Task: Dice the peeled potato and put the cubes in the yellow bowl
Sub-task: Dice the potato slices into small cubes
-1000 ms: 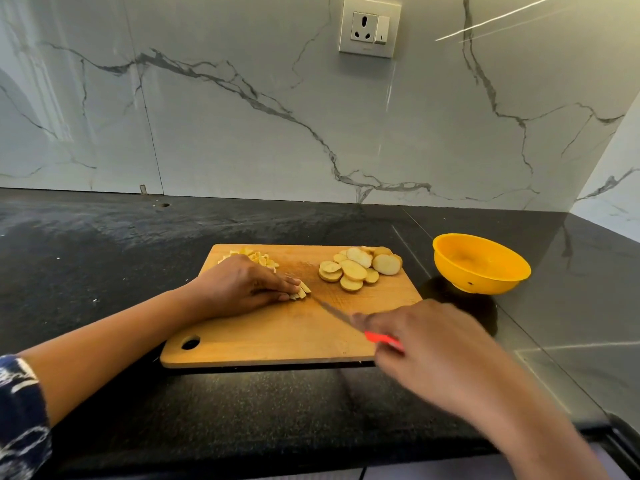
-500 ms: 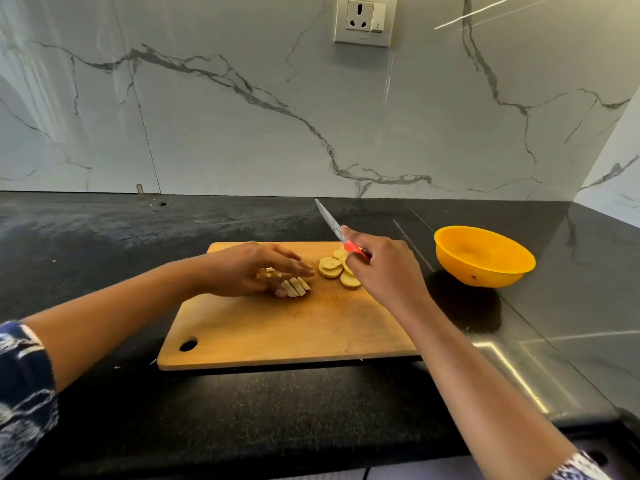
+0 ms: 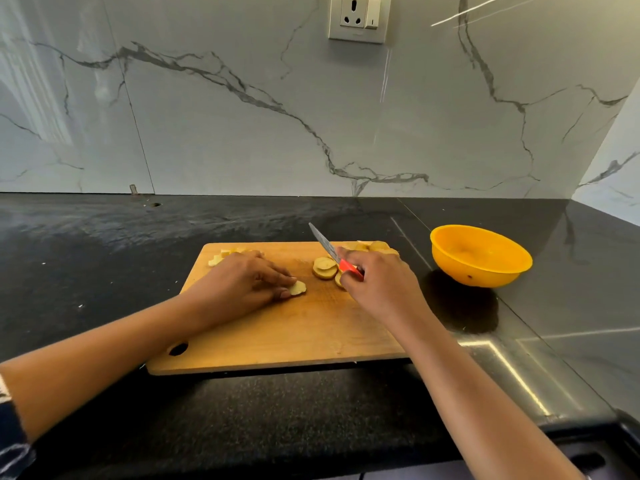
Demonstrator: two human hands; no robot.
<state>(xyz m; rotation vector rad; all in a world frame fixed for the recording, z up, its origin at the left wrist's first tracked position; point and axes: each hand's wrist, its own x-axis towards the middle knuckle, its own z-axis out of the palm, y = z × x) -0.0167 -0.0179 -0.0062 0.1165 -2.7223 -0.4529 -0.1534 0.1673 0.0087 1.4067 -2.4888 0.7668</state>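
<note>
Two bare hands work over a wooden cutting board on a black stone counter, seen from above. The left hand lies flat with fingers stretched out, its fingertips pressing one potato slice onto the middle of the board. The right hand is clenched around the red handle of a small knife. The blade is off the board and angled up and away, above a small heap of potato rounds just beside that hand. More rounds peek out behind the right hand. A few cut potato pieces sit at the board's far left corner, partly hidden by the left hand. The yellow bowl stands on the counter to the right of the board, apart from it; no cubes show inside.

The dicing looks about midway. The next move likely calls for bringing the blade down onto the pinned slice, clear of the fingertips. The heap of rounds lies close to the blade's path. A wall socket sits high on the marble backsplash.
</note>
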